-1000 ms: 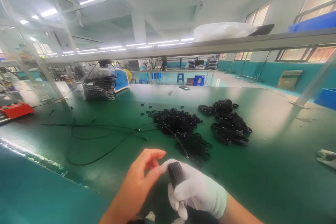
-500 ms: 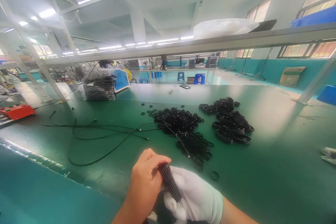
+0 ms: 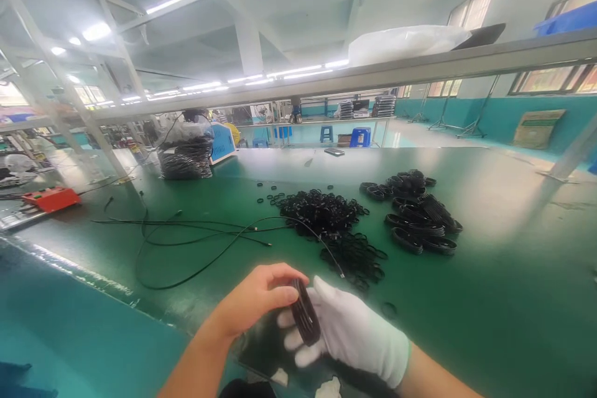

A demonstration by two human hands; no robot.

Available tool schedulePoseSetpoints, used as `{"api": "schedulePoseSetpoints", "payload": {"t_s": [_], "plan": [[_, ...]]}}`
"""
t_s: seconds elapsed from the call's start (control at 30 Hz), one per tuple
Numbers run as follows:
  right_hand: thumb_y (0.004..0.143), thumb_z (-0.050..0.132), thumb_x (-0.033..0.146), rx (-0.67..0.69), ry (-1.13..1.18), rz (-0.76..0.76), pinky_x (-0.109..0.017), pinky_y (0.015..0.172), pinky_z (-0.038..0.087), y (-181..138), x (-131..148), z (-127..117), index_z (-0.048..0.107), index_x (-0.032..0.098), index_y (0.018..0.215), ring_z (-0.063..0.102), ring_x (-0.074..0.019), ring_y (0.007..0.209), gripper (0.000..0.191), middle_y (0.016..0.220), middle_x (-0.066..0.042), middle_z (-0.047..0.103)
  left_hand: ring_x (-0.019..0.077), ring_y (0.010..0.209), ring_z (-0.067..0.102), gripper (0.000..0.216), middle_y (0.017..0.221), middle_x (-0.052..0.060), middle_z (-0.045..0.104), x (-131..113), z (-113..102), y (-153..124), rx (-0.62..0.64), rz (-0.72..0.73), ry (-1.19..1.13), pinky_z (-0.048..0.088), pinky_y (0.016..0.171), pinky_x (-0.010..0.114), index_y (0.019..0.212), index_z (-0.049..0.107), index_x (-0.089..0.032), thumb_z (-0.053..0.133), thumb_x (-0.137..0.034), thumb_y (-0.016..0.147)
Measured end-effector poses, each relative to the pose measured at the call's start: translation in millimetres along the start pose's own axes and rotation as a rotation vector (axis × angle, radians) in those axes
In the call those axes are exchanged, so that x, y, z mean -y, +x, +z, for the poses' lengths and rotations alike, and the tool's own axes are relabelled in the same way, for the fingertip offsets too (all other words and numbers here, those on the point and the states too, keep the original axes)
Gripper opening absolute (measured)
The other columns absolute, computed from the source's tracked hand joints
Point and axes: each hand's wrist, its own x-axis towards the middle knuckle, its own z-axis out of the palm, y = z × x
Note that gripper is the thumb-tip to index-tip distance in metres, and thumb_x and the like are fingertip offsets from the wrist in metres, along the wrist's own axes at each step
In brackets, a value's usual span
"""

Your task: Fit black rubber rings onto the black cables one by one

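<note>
Above the near part of the table [image 3: 489, 286], one black bundle of bands [image 3: 306, 318] is pinched in the grip of the bare left hand [image 3: 268, 292]; the gloved right hand [image 3: 352, 326], fingers spread wide, is behind it. Beyond lie one lone band [image 3: 388, 305], one dark heap of small rings [image 3: 321, 214], one pile of bundles [image 3: 426, 217] to its right, and one phone [image 3: 334, 152] farther back.

Bundle [image 3: 306, 317] between my left hand [image 3: 263, 298] and right hand [image 3: 357, 329]. On bench [image 3: 476, 317] before me: ring pile [image 3: 321, 212]; cables [image 3: 186, 222] to its left; other bundles [image 3: 422, 224] to its right; phone [image 3: 334, 152] behind; bag [image 3: 185, 160] behind cables.
</note>
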Motion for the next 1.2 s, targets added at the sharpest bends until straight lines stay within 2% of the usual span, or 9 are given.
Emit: {"api": "schedulePoseSetpoints", "payload": {"t_s": [0.07,0.13,0.27,0.37,0.5,0.73,0.93,1.07,1.2], "plan": [[0.076,0.064,0.039,-0.121,-0.195,-0.105,-0.034,0.073,0.050,-2,3,1,0.054,0.013,0.111,0.062,-0.0203,0.087,0.044,0.104,-0.010,0.056,0.0224,0.096,0.058,0.023,0.100,0.002,0.066,-5,4,2,-0.118,-0.035,0.198,0.043,0.085,0.034,0.096,0.068,-0.023,0.058,-0.031,0.077],[0.070,0.071,0.026,-0.183,-0.299,-0.110,-0.038,0.077,0.050,-5,7,2,0.050,0.015,0.115,0.063,-0.0220,0.088,0.051,0.105,-0.010,0.055,0.0215,0.098,0.056,0.024,0.101,0.002,0.064,-7,9,1,-0.233,0.003,0.292,0.042,0.087,0.033,0.098,0.067,-0.025,0.052,-0.035,0.083],[0.070,0.071,0.026,-0.166,-0.252,-0.070,-0.041,0.078,0.050,-7,9,2,0.045,0.016,0.119,0.064,-0.0240,0.089,0.056,0.108,-0.011,0.055,0.0148,0.085,0.058,0.030,0.097,0.000,0.061,-1,21,-7,-0.336,0.111,0.319,0.045,0.079,0.026,0.105,0.063,-0.026,0.045,-0.017,0.083],[0.064,0.074,0.018,-0.175,-0.317,-0.102,-0.041,0.083,0.049,-5,6,2,0.051,0.016,0.112,0.061,-0.0249,0.098,0.053,0.109,-0.009,0.056,0.0128,0.074,0.057,0.035,0.090,-0.001,0.061,9,31,-10,-0.417,0.131,0.421,0.046,0.071,0.025,0.096,0.064,-0.024,0.044,-0.005,0.074],[0.059,0.074,0.009,-0.222,-0.397,-0.116,-0.041,0.089,0.046,-4,2,5,0.055,0.015,0.104,0.060,-0.0230,0.098,0.050,0.100,-0.005,0.061,0.0138,0.074,0.058,0.035,0.083,0.000,0.062,22,38,-8,-0.524,0.191,0.523,0.045,0.068,0.025,0.088,0.066,-0.022,0.041,-0.003,0.074],[0.065,0.072,0.016,-0.188,-0.273,-0.114,-0.042,0.083,0.050,1,-2,3,0.053,0.015,0.108,0.061,-0.0234,0.097,0.047,0.109,-0.009,0.058,0.0139,0.071,0.059,0.035,0.077,0.001,0.061,27,37,-2,-0.549,0.210,0.481,0.046,0.066,0.024,0.081,0.068,-0.020,0.040,-0.002,0.072],[0.066,0.070,0.021,-0.156,-0.129,-0.119,-0.031,0.072,0.050,-3,5,11,0.051,0.013,0.107,0.062,-0.0184,0.086,0.045,0.101,-0.008,0.056,0.0148,0.074,0.061,0.023,0.087,0.000,0.066,8,8,-2,-0.306,0.070,0.374,0.049,0.069,0.025,0.096,0.064,-0.023,0.054,-0.019,0.077],[0.061,0.074,0.020,-0.281,-0.196,-0.107,-0.037,0.075,0.052,-21,27,25,0.054,0.013,0.103,0.063,-0.0217,0.088,0.047,0.107,-0.010,0.053,0.0170,0.077,0.060,0.016,0.083,0.001,0.065,9,-9,31,-0.398,0.096,0.639,0.046,0.070,0.027,0.083,0.062,-0.021,0.047,-0.027,0.084],[0.065,0.073,0.029,-0.488,-0.393,-0.242,-0.036,0.076,0.053,-54,65,10,0.052,0.015,0.111,0.063,-0.0205,0.087,0.053,0.109,-0.010,0.053,0.0164,0.080,0.059,0.023,0.092,0.001,0.061,15,2,86,-0.384,0.164,0.794,0.042,0.071,0.027,0.089,0.062,-0.024,0.041,-0.015,0.085]]}}
